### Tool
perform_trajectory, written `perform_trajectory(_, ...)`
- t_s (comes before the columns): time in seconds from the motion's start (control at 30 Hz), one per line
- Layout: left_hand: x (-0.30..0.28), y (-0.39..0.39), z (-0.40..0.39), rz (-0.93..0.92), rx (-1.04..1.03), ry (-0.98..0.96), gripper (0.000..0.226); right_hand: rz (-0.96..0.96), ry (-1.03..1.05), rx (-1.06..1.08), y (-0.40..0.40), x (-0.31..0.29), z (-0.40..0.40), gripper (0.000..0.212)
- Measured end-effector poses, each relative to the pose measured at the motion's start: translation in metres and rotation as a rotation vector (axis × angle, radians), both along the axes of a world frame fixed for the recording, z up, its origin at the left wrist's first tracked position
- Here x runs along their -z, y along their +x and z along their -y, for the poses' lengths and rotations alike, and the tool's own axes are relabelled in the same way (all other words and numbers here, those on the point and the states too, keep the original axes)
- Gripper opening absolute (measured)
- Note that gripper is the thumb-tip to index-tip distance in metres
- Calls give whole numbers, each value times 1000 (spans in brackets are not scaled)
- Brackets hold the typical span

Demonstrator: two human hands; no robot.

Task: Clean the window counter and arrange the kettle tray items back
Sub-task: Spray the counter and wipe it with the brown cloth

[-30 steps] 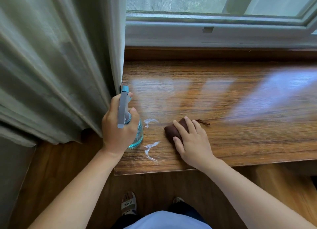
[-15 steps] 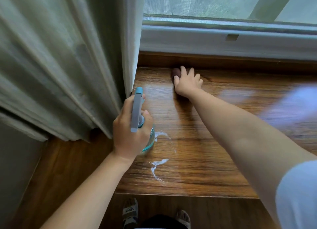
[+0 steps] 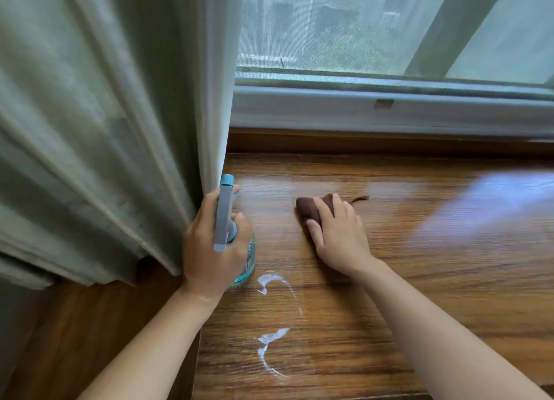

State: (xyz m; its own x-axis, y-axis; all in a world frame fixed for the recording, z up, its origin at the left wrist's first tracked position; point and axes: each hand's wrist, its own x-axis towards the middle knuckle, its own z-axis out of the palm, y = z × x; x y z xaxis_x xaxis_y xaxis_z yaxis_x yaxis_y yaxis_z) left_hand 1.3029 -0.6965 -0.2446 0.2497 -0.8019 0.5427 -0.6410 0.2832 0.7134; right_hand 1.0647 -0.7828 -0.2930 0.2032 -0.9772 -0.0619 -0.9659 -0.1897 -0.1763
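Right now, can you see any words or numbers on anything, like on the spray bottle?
None can be read.
Spray bottle in the left hand: no label or print shows.
Brown cloth under the right hand: plain.
Wooden counter: only white streaks, no writing.
Window frame: no text.

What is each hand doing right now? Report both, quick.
Left hand: grips the spray bottle, which stands on the counter.
Right hand: open, fingers flat, pressing the brown cloth onto the counter.

Brown cloth (image 3: 311,209), blue-grey spray bottle (image 3: 224,216) (seemingly clear teal glass), wood-grain counter (image 3: 419,294), pale green curtain (image 3: 105,123).
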Motion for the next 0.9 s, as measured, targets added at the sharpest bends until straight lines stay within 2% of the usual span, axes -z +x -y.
perform_trajectory(0.2,1,0,2,-5,-9,12,37,51,70,262,31,1,109,56)
perform_trajectory(0.33,4,0,5,-6,-27,45,38,18,111,349,60,-4,137,53)
perform_trajectory(0.53,1,0,4,-20,-30,68,39,32,84,38,72,-1,105,58)
perform_trajectory(0.7,-9,-3,1,-43,-41,106,39,9,133,-75,56,-6,82,60)
perform_trajectory(0.9,-20,-4,-1,-62,-27,123,46,-1,104,-146,25,-4,3,61)
